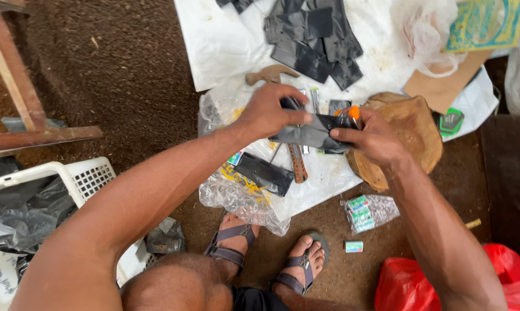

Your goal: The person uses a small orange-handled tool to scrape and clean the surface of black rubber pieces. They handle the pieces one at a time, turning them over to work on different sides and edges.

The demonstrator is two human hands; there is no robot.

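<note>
My left hand (268,110) and my right hand (370,136) both grip one flat black rubber-like piece (312,134), held level between them above a white sheet (225,43). The left fingers pinch its left end, the right fingers its right end. Something orange (354,111) shows just behind my right fingers. A similar black strip (264,173) lies below the hands on the sheet. A pile of several black pieces (314,37) lies farther away on the sheet.
A round wooden block (414,135) sits under my right hand. Nearby lie a hammer (270,74), a brown strap (297,164), clear plastic bags (239,198), small green packets (360,214), a white basket with black plastic (70,175), a red bag (505,270) and my sandalled feet (268,253).
</note>
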